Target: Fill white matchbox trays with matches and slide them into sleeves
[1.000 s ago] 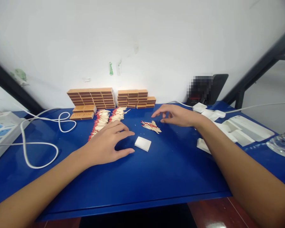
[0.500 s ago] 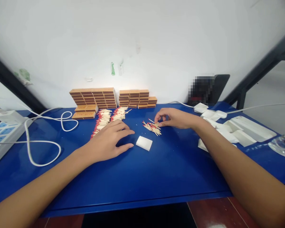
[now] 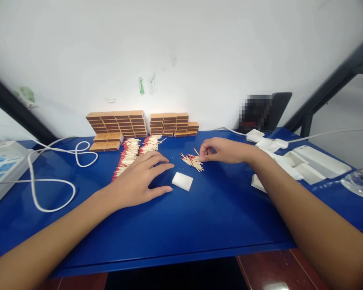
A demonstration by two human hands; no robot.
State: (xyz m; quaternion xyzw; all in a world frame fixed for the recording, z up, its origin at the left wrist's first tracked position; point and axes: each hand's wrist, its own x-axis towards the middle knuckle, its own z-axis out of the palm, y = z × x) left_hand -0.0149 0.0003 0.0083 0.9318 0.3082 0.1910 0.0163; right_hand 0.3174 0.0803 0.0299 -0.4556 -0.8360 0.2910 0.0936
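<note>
My right hand (image 3: pixel 216 151) is at the right end of a small loose heap of red-tipped matches (image 3: pixel 191 162), thumb and fingers pinched together. A match (image 3: pixel 196 152) sticks out from the fingertips, red head up and to the left. My left hand (image 3: pixel 143 177) is open and holds nothing, its thumb and fingers spread toward a small white matchbox tray (image 3: pixel 182 181) that looks turned bottom up. Beyond the left hand lie two long rows of matches (image 3: pixel 127 155), partly hidden by it.
Stacked matchboxes (image 3: pixel 117 123) and a lower stack (image 3: pixel 169 123) stand against the wall. White trays (image 3: pixel 305 173) lie in a pile at the right. A white cable (image 3: pixel 75 189) loops beside a power strip (image 3: pixel 6 173) at the left.
My right fingertips have shifted slightly right at the heap, and the protruding match has moved with them and stands steeper. My left hand stays beside the white tray.
</note>
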